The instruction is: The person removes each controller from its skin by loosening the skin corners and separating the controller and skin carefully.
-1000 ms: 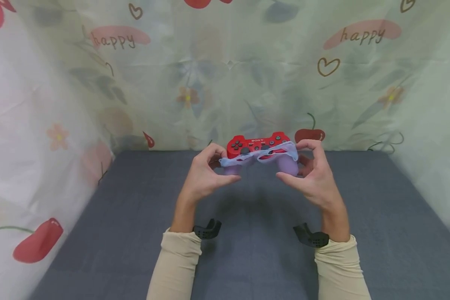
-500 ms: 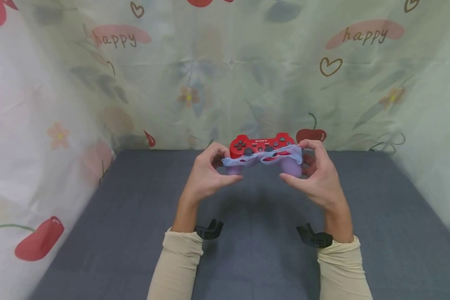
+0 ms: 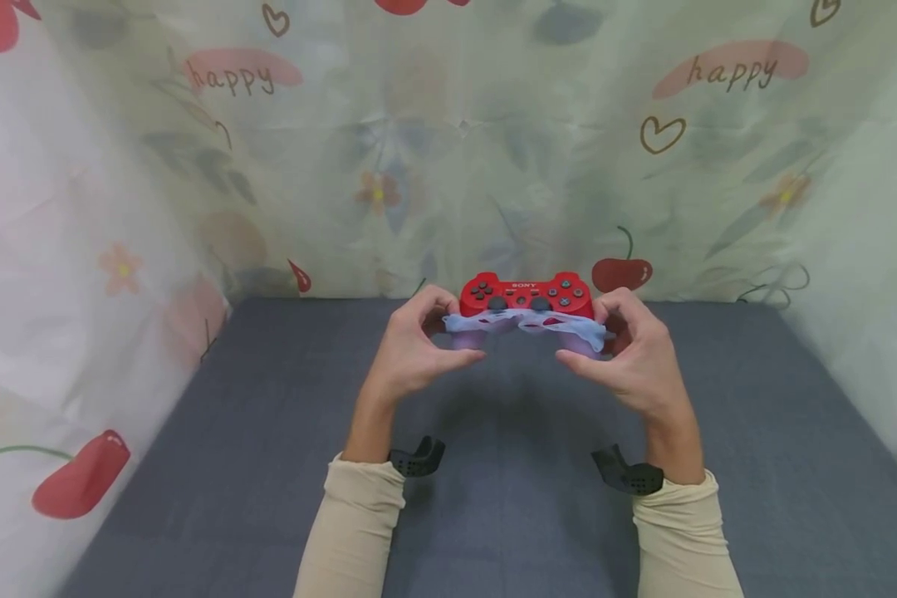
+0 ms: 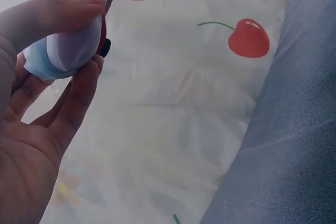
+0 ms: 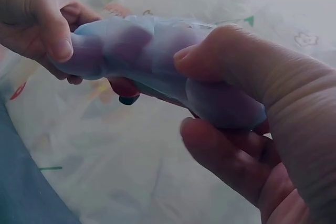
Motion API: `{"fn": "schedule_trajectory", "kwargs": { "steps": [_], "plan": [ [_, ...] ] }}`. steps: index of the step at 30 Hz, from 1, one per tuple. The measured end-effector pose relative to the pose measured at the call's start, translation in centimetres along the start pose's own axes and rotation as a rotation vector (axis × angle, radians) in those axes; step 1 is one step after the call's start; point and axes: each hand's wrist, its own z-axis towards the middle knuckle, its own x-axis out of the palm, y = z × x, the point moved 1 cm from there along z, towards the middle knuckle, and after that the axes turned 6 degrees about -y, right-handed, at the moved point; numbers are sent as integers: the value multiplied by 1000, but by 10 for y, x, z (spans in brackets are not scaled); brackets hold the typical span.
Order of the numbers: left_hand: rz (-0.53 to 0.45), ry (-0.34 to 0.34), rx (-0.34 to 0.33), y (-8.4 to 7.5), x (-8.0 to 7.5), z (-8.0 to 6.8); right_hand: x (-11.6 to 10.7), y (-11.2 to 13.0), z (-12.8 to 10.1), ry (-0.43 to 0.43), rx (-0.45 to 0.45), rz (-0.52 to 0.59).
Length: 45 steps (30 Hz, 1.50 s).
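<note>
Head view: left hand [image 3: 407, 353], fingers curled, pinches the left grip of a red game controller [image 3: 526, 294] held above the grey table surface [image 3: 269, 432]. Between both hands, a pale blue silicone cover [image 3: 526, 325] wraps the controller's lower half, leaving its buttons bare. Right hand [image 3: 631, 357] grips the right handle, thumb pressed on the cover. Beyond the hands hangs a printed curtain [image 3: 448, 149].

A makeshift recording booth — cherry-print cloth [image 3: 493, 149] walls on three sides of a grey table [image 3: 508, 498]
</note>
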Motion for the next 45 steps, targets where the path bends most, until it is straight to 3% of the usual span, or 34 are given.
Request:
{"fn": "schedule_trajectory", "kwargs": {
  "steps": [5,14,21,27,33,40,45],
  "plan": [
    [24,-22,-4,0,3,1,1,-4,0,-5,46,-56],
    [-56,-113,-87,1,12,2,3,-9,0,-71,67,15],
    [-42,-107,-174,6,9,0,11,-18,-2,-68,86,-84],
    [-27,-109,-250,18,6,-1,15,-34,-6,-64,178,-56],
    [15,-73,-335,28,3,-3,11,-43,-10,-33,248,-84],
    [42,37,-356,35,0,-6,7,-48,-13,61,365,-184],
    [12,49,-370,39,-1,-8,7,-51,-13,104,372,-199]
  ]
}}
